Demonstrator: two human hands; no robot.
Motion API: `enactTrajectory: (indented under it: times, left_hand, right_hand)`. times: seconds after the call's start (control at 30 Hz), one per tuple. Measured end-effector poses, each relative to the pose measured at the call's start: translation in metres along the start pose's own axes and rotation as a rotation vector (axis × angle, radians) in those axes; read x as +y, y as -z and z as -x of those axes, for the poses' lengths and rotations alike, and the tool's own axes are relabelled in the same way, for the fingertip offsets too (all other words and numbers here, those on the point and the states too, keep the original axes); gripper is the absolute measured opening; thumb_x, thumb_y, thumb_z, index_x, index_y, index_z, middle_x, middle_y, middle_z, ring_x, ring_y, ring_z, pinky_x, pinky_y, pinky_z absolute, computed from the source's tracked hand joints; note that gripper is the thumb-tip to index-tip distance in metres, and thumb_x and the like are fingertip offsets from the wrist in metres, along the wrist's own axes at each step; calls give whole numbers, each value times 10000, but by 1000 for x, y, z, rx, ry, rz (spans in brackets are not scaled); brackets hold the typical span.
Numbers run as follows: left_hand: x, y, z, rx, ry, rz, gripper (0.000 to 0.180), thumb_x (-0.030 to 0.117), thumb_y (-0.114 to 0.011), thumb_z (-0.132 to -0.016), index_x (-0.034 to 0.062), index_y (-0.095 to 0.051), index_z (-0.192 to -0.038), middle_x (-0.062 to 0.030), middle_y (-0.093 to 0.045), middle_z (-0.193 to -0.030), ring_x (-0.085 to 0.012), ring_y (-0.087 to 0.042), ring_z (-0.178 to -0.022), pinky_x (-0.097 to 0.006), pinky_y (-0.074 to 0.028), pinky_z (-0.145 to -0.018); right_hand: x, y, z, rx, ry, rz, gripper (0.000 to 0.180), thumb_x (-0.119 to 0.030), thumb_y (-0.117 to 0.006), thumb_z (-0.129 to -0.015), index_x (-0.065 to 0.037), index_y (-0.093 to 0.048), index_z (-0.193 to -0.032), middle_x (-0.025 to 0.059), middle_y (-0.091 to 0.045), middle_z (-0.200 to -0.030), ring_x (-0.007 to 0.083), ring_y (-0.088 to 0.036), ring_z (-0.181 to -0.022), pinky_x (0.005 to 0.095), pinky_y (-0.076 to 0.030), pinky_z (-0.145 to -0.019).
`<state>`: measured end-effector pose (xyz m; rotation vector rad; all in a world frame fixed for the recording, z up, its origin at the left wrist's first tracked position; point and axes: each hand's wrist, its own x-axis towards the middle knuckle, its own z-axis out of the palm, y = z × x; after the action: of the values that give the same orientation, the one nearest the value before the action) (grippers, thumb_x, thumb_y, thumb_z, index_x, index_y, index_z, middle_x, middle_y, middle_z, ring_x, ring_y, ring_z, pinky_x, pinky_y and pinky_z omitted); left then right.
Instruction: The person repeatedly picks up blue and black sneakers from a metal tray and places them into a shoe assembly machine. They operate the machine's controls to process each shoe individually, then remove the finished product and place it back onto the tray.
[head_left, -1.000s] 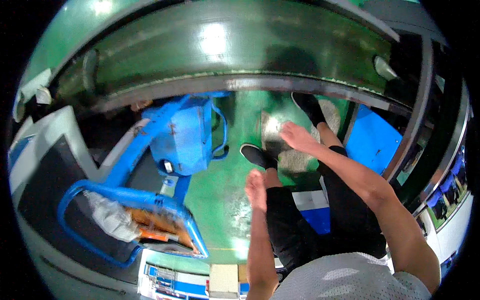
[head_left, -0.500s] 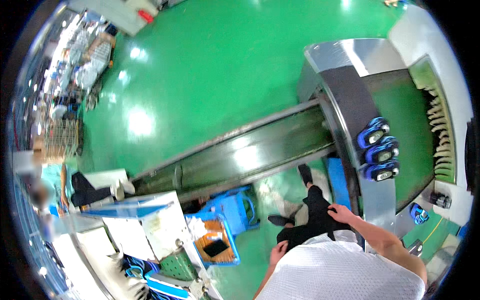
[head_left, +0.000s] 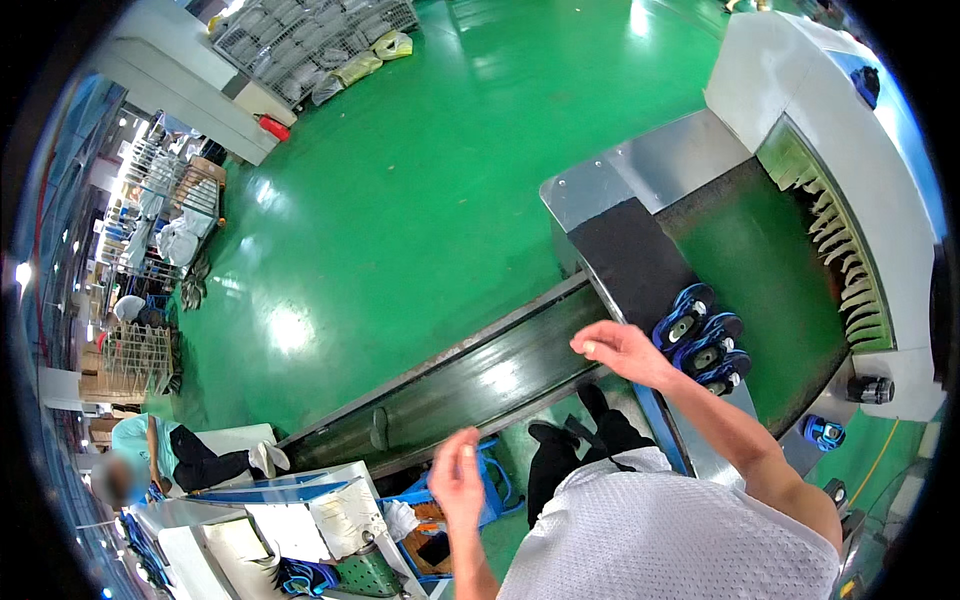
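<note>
Both my hands are raised over the belt area with nothing in them. My left hand (head_left: 458, 482) is held up above the blue crate (head_left: 492, 500), fingers extended. Over the near end of the long dark conveyor belt (head_left: 500, 378), my right hand (head_left: 622, 352) reaches leftward with its fingers loosely stretched. Close to its wrist, three blue-and-black shoes (head_left: 706, 345) lie in a row at the edge of the machine's green belt (head_left: 760, 260). A single dark sole-shaped piece (head_left: 379, 428) rests farther along the long conveyor.
At right stands a pale machine (head_left: 850, 110) with hanging strips (head_left: 838, 260) over its opening. Another blue shoe (head_left: 824, 432) sits beyond the metal edge. A worktable (head_left: 320, 520) is at lower left, with a seated person (head_left: 160, 455) past it. Loaded wire carts (head_left: 310, 45) stand far off.
My hands have lifted from my thighs, rising forward and apart. My body and view have turned, and my feet have shifted. The shoes beside the machine remain in their row.
</note>
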<state>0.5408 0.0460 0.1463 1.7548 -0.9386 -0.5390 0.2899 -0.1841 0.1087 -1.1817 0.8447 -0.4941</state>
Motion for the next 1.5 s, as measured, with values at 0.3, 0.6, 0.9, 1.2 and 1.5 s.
enactTrajectory:
  times: [0.3,0.6,0.9,1.2,1.5]
  left_hand:
    - [266,159,-109,305,-1261,643,538,500,-482,-999,58,-580,-1289,-235,-615,-1232,-347,-599,-1140,-490,-469,-998]
    - [97,104,-71,119,-527,278,302,5,-566,-892,-17,-623,-1188,-214,-638,-1153,-281,-687,-965,-371,-592,-835]
    - [-71,54,39,-18,196,47,204,-57,-664,-912,35,-702,-1090,-135,-683,-1073,-233,-662,-868,-310,-539,-772]
    - [-123,1,-161,-464,123,98,94,-52,-693,-881,19,-699,-943,-129,-709,-837,-134,-640,-729,-292,-525,-686]
    - [-132,-24,-432,-1107,418,-207,101,49,-639,-971,-1,-688,-1043,-64,-699,-982,-129,-628,-862,-272,-515,-799]
  right_hand:
    - [-281,-62,68,0,1849,-125,598,-548,-477,-1004,-159,-477,-1458,158,-442,-1537,355,-501,-1349,577,-409,-1104]
    - [-30,-77,14,69,265,390,281,-108,-572,-1044,14,-593,-1296,101,-659,-1265,176,-633,-1147,315,-504,-1004]
    - [-19,-95,4,65,-73,690,180,-118,-657,-983,-21,-698,-1128,84,-725,-1011,152,-691,-947,301,-558,-802]
    - [30,-146,-221,-1025,163,751,201,-285,-631,-924,-89,-665,-898,132,-698,-836,340,-673,-766,460,-499,-666]
    - [-50,-66,-437,-1057,10,652,359,-372,-592,-988,-22,-656,-1033,201,-702,-988,374,-667,-916,479,-509,-780]
